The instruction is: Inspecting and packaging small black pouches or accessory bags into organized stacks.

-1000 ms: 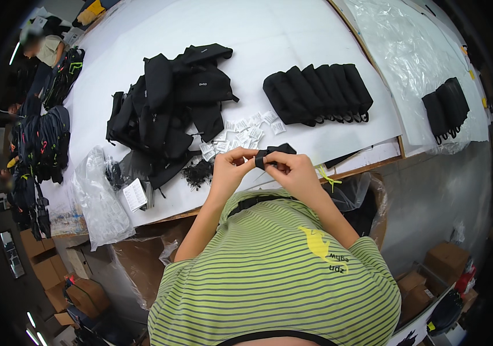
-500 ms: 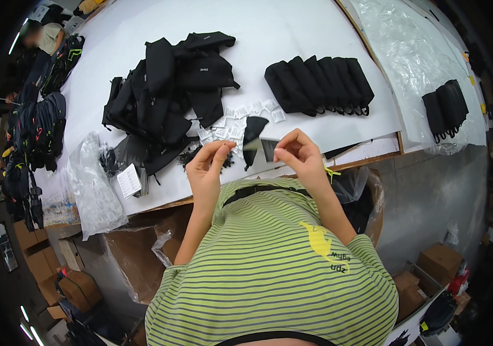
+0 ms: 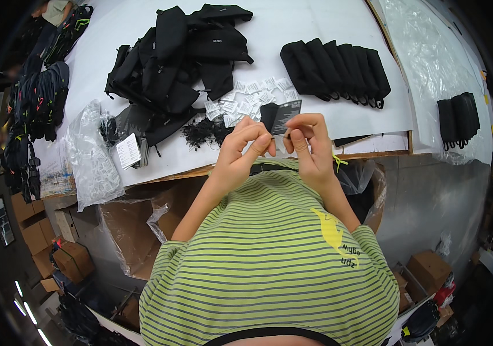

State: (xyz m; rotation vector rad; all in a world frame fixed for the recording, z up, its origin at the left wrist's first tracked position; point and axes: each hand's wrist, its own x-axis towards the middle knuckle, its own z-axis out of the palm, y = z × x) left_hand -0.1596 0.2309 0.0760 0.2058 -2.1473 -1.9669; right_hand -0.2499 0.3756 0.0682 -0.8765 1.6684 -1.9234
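Note:
In front of me at the table's edge my two hands are close together, each with fingers pinched. My left hand (image 3: 243, 151) grips a thin black cord at its fingertips. Just to its right, my right hand (image 3: 311, 151) pinches a dark bit of what looks like the same cord. A dark printed hang tag (image 3: 285, 117) stands up just beyond my right fingers, which cover its lower edge. Past my left hand lies a heap of black cords (image 3: 199, 134). Small white printed labels (image 3: 250, 99) are scattered beyond both hands.
A pile of black fabric pouches (image 3: 165, 69) lies far left, a row of them (image 3: 338, 72) far right, and more (image 3: 458, 120) on plastic sheeting. A clear plastic bag (image 3: 93, 161) and a stack of cards (image 3: 129, 151) lie left. Cardboard boxes (image 3: 72, 259) stand on the floor.
My hands have come together, the left moving right toward the right hand. The hang tag now stands beyond my right fingers with its printed face showing. The view has shifted slightly.

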